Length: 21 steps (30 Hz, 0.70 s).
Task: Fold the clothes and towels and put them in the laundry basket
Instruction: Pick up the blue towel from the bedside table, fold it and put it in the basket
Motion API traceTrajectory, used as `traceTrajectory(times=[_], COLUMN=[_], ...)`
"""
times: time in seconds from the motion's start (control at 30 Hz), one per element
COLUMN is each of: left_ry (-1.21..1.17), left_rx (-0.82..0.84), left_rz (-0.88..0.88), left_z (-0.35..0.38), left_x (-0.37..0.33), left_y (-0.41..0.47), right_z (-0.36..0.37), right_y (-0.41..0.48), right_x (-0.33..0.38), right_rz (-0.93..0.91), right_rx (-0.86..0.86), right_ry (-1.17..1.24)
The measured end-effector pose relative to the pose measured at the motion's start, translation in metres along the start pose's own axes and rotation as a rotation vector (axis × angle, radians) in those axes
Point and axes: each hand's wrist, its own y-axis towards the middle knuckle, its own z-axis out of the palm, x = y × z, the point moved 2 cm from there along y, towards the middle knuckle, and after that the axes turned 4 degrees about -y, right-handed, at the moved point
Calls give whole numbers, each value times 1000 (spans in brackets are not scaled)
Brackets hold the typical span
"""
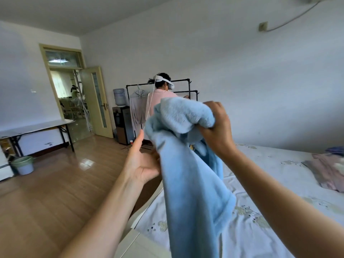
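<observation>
Right hand: fingers curled tight, clamped on a bunched upper end of the light blue towel, held raised above the bed edge. Left hand: palm open, fingers apart and extended, at the towel's left edge; fingertips hidden behind the cloth, contact cannot be confirmed. Towel hangs in a long drape from the right fist down past the bottom of the frame, over the near side of the bed with its white patterned sheet. Pinkish clothes lie on the bed, far right. Behind the towel, a second person wearing a headset stands at a black garment rack.
</observation>
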Motion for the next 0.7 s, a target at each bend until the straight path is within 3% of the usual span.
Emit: traceTrajectory(times=[0.2,0.27,0.37,0.43,0.5,0.6,0.67,0.7], left_ry=[81,100,160,201,256,205,134,118], left_rx=[143,83,-158,-281,-365,-315,-283,-274], left_rz=[70,104,187,272,389,493,507,502], left_z=[30,32,18,8,0,2,5,7], left_x=[-5,0,1,-1,-5,-11,-16,-19], left_y=[2,7,23,32,36,34,31,31], right_z=[30,38,43,44,42,43,52,59], right_y=[-34,-43,-57,-67,-75,-84,-108,-124], right_x=[-8,-2,3,3,6,-6,-19,-26], right_rz=[-103,-155,-215,-147,115,908,1477,1615], right_rx=[199,259,350,419,377,230,355,435], right_ry=[-15,-22,-87,-63,113,446,666,756])
